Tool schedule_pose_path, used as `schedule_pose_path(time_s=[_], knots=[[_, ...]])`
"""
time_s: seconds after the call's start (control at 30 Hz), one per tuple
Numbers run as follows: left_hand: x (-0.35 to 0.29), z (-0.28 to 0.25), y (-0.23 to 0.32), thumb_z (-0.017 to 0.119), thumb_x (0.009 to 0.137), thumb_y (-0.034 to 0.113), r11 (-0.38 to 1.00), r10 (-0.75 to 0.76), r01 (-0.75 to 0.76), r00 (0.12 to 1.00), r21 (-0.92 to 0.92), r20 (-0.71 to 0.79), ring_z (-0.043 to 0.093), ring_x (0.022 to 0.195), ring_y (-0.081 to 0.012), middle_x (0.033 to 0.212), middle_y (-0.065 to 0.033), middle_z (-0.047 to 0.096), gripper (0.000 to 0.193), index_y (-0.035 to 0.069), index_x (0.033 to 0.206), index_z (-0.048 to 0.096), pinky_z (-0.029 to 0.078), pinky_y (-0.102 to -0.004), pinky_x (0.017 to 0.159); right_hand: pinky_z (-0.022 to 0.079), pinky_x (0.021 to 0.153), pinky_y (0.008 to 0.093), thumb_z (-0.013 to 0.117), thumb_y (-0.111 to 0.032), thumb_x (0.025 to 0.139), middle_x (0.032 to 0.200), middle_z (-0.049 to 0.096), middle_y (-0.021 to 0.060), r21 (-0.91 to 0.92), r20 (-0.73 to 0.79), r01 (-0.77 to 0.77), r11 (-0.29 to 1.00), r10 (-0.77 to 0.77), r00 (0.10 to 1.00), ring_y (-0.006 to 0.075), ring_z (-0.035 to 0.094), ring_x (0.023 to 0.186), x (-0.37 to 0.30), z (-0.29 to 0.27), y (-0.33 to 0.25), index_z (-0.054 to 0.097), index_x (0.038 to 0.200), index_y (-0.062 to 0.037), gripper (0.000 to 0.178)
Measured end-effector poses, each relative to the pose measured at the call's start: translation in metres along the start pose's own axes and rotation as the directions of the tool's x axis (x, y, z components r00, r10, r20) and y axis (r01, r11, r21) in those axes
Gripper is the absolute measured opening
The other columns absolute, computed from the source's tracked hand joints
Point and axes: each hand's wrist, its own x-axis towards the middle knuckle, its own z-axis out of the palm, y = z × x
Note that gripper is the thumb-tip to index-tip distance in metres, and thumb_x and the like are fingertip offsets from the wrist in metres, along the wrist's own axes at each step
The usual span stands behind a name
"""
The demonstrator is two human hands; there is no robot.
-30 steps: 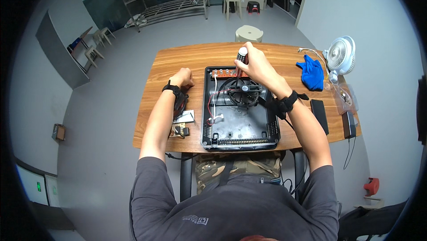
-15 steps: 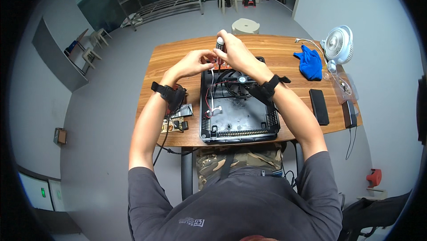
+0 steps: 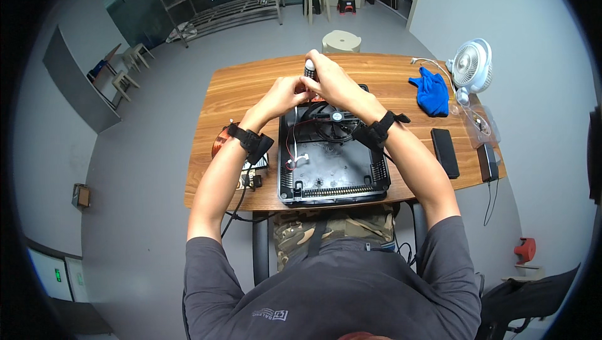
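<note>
My right hand (image 3: 333, 81) is closed around a screwdriver (image 3: 310, 66) with a black, white-topped handle, held upright over the far edge of a black plastic housing. My left hand (image 3: 279, 99) is pinched right beside it, fingertips meeting at the screwdriver's lower part; what they grip is hidden. Under the hands shows a bit of an orange-red circuit board (image 3: 318, 98). The housing (image 3: 342, 167) lies open-side up and holds a black cooling fan (image 3: 337, 116) with red wires. A white cable with a connector (image 3: 303, 158) trails along its left inside.
Left of the housing, partly behind my left forearm, are a copper-coloured coil (image 3: 219, 140) and a circuit board with parts (image 3: 249, 180). On the table's right stand a white fan (image 3: 470, 67), a blue cloth (image 3: 433, 94), a black phone (image 3: 444, 153) and a black box-shaped device (image 3: 488, 162) with a cable.
My left hand has moved right, closer against my right hand and the screwdriver. The right hand keeps its grip on the screwdriver. The whole view has shifted slightly.
</note>
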Motion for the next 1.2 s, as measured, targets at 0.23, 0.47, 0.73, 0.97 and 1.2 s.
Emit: schedule_pose_path(time_s=[0.23, 0.47, 0.73, 0.97, 1.2], knots=[[-0.001, 0.005, 0.002, 0.068, 0.092, 0.007, 1.000, -0.017, 0.017, 1.000, 0.020, -0.022, 0.070, 0.088, -0.0137, 0.095, -0.0110, 0.076, 0.015, -0.003, 0.104, 0.069, 0.055, -0.0328, 0.079, 0.049, 0.084, 0.0518, 0.069, -0.018, 0.090, 0.104, 0.060, 0.0276, 0.002, 0.013, 0.021, 1.000, -0.021, 1.000, 0.0488, 0.058, 0.100, -0.004, 0.003, 0.004, 0.044, 0.112, 0.0013, 0.038], [0.000, 0.010, 0.000, 0.067, 0.092, 0.004, 1.000, 0.010, -0.010, 1.000, -0.011, -0.007, 0.069, 0.085, -0.0131, 0.092, -0.0096, 0.075, 0.014, -0.004, 0.103, 0.068, 0.055, -0.0322, 0.077, 0.048, 0.083, 0.0516, 0.070, -0.018, 0.090, 0.102, 0.060, 0.0278, -0.002, 0.015, -0.001, 1.000, 0.001, 1.000, 0.0486, 0.058, 0.099, -0.008, 0.000, 0.003, 0.044, 0.110, 0.0013, 0.038], [0.002, 0.010, 0.000, 0.067, 0.092, 0.005, 1.000, 0.005, -0.005, 1.000, -0.010, 0.011, 0.068, 0.082, -0.0132, 0.089, -0.0098, 0.075, 0.015, -0.005, 0.102, 0.068, 0.055, -0.0319, 0.075, 0.048, 0.083, 0.0513, 0.069, -0.016, 0.089, 0.102, 0.061, 0.0272, 0.008, -0.001, 0.009, 1.000, -0.009, 1.000, 0.0481, 0.059, 0.099, -0.009, 0.000, 0.006, 0.044, 0.110, 0.0016, 0.036], [0.001, 0.008, 0.001, 0.071, 0.087, 0.009, 0.993, 0.025, -0.022, 0.999, 0.118, -0.026, 0.069, 0.077, -0.0157, 0.083, -0.0128, 0.073, 0.017, -0.005, 0.095, 0.067, 0.054, -0.0332, 0.071, 0.050, 0.083, 0.0497, 0.069, -0.018, 0.090, 0.101, 0.061, 0.0280, 0.011, 0.067, 0.039, 0.999, -0.039, 0.997, 0.0475, 0.061, 0.098, -0.011, -0.003, 0.001, 0.046, 0.111, 0.0020, 0.037], [-0.001, 0.006, -0.004, 0.072, 0.085, 0.010, 0.990, 0.062, -0.061, 0.998, 0.123, -0.001, 0.068, 0.073, -0.0169, 0.079, -0.0125, 0.072, 0.017, -0.004, 0.093, 0.068, 0.053, -0.0332, 0.069, 0.051, 0.082, 0.0485, 0.070, -0.021, 0.090, 0.101, 0.062, 0.0294, -0.002, 0.056, 0.076, 0.997, -0.076, 0.996, 0.0473, 0.062, 0.097, -0.013, 0.001, 0.001, 0.049, 0.110, 0.0045, 0.039]])
